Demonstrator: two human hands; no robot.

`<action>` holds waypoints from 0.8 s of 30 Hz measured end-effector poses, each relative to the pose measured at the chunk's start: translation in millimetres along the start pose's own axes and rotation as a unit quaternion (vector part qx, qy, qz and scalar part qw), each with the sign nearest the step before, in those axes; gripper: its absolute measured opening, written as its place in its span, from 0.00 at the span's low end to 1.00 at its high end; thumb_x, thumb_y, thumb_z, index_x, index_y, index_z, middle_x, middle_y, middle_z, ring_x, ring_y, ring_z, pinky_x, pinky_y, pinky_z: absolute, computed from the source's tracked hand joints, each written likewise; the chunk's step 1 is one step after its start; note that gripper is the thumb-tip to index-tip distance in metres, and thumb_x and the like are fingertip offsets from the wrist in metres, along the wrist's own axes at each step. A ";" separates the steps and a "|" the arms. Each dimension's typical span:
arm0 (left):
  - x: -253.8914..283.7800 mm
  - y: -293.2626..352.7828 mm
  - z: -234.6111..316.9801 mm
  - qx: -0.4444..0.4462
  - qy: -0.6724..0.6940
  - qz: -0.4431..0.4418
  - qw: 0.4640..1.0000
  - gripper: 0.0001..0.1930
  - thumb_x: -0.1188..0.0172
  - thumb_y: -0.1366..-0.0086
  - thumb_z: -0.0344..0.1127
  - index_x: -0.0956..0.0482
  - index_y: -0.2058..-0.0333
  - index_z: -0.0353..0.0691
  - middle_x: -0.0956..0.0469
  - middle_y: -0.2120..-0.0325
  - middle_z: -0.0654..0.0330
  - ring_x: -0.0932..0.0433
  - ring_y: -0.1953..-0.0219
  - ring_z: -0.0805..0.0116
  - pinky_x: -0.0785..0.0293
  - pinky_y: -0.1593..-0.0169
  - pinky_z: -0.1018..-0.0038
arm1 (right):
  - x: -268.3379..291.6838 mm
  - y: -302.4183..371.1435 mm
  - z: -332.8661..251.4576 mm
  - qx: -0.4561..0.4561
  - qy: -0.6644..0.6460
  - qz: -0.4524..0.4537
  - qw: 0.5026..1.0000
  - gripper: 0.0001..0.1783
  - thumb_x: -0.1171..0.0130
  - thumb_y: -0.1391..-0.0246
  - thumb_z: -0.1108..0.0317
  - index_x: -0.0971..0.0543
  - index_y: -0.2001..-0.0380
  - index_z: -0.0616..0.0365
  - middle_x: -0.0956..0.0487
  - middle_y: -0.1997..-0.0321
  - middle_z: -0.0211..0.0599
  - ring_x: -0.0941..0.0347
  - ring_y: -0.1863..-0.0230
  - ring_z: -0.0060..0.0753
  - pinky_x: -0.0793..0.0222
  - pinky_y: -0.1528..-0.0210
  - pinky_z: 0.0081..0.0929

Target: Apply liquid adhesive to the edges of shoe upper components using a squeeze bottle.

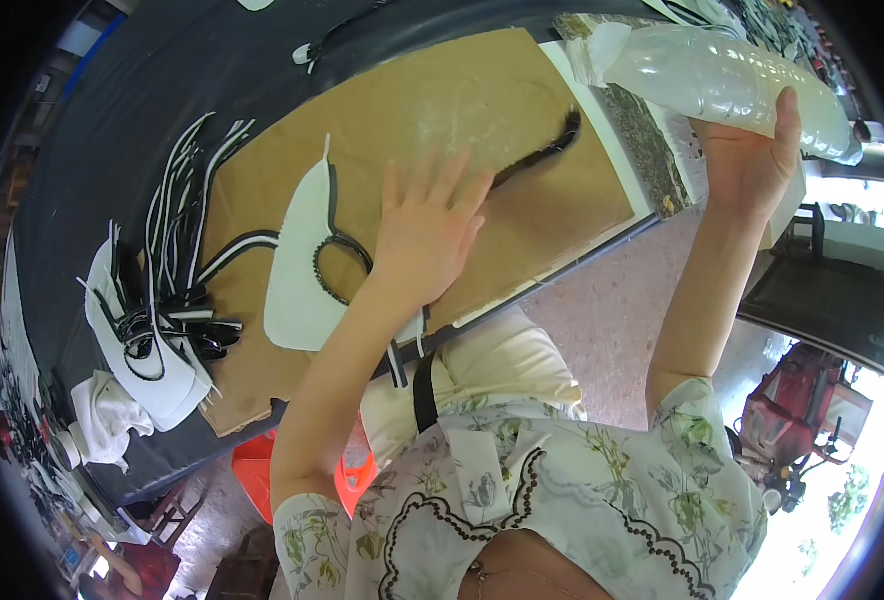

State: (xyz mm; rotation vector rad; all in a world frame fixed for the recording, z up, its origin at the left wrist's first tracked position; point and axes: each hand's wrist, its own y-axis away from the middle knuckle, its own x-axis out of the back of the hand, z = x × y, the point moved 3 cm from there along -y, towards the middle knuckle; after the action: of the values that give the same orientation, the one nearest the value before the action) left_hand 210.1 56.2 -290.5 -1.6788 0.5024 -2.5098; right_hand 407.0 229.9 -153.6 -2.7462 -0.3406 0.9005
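My left hand (427,230) lies over the brown sheet (572,215) with its fingers spread, their tips slightly blurred. By its index finger a dark, narrow strip (542,155) runs up to the right; I cannot tell whether they touch. Left of that hand rests a white cut piece (297,265) with a round, black-edged opening and a strap, partly behind my wrist. Raised at the upper right, my right hand (747,165) grips a translucent plastic bottle (722,75) from below, thumb on its near side. The bottle lies nearly sideways, whitish wrapping (602,52) around its left end.
More white pieces (167,385) with bundled black and white straps (177,210) lie at the left, beside a crumpled white cloth (112,415). A worn slab (652,150) sits at the sheet's right edge. Below the table shows an orange-red plastic item (252,470).
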 end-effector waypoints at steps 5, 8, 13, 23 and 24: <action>8.4 -19.5 -12.7 0.176 0.007 0.059 0.983 0.24 0.45 0.43 0.31 0.36 0.46 0.43 0.31 0.53 0.57 0.35 0.48 0.57 0.47 0.41 0.56 | 14.3 -4.7 1.6 0.016 0.022 0.045 0.999 0.24 0.44 0.46 0.60 0.34 0.50 0.61 0.29 0.49 0.44 0.34 0.44 0.43 0.40 0.42 0.48; 6.4 -22.8 -13.2 0.014 -0.053 0.006 0.999 0.27 0.42 0.45 0.32 0.37 0.46 0.40 0.32 0.51 0.56 0.36 0.46 0.58 0.49 0.39 0.58 | 22.0 -8.7 3.1 0.016 0.014 0.064 0.998 0.24 0.43 0.47 0.61 0.33 0.51 0.61 0.29 0.49 0.43 0.34 0.45 0.42 0.39 0.42 0.46; -6.2 -34.4 -3.7 -0.056 0.015 0.048 0.997 0.22 0.43 0.43 0.39 0.32 0.51 0.37 0.33 0.48 0.56 0.37 0.43 0.58 0.47 0.39 0.58 | 32.2 -10.7 3.7 0.003 -0.041 0.069 0.997 0.23 0.43 0.47 0.61 0.33 0.51 0.59 0.28 0.50 0.42 0.33 0.46 0.41 0.37 0.43 0.44; 66.0 28.2 1.3 -0.007 0.062 0.120 0.991 0.17 0.40 0.46 0.37 0.26 0.58 0.36 0.27 0.56 0.53 0.30 0.50 0.55 0.36 0.47 0.60 | 38.3 -3.4 18.5 0.017 0.114 0.048 0.992 0.24 0.44 0.47 0.66 0.35 0.48 0.61 0.29 0.49 0.42 0.31 0.48 0.38 0.35 0.45 0.40; 64.2 53.3 3.4 0.010 0.048 0.119 0.992 0.17 0.40 0.46 0.37 0.26 0.58 0.36 0.27 0.56 0.53 0.30 0.50 0.55 0.36 0.47 0.60 | 30.0 4.6 36.0 0.002 0.101 0.037 0.994 0.24 0.44 0.47 0.66 0.35 0.48 0.61 0.29 0.49 0.42 0.31 0.48 0.38 0.35 0.45 0.40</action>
State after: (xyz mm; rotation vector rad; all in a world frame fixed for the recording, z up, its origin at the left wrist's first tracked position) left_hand 181.7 -10.6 -249.2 -1.4021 0.6411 -2.4213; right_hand 409.5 239.4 -199.6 -2.8301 -0.2000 0.6305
